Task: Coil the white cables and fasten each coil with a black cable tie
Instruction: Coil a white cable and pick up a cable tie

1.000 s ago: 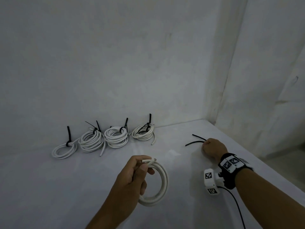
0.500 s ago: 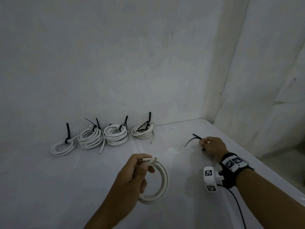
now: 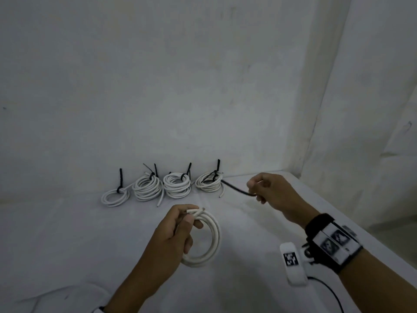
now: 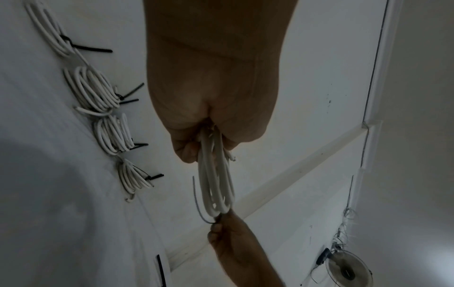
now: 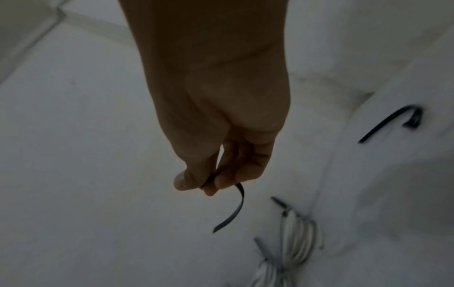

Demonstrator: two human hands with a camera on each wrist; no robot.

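1. The left hand (image 3: pixel 173 236) grips a loose white cable coil (image 3: pixel 206 240) above the worktop (image 3: pixel 67 256), fingers curled round its top.
2. The right hand (image 3: pixel 274 193) pinches a black cable tie (image 3: pixel 237 189) just beside it.
3. Four tied coils (image 3: pixel 176 185) line the wall.

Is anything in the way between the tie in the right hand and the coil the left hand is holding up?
Nothing visible. The right hand pinches the black cable tie above the table, and only open air lies between it and the untied coil gripped by the left hand. The four tied coils lie farther back by the wall.
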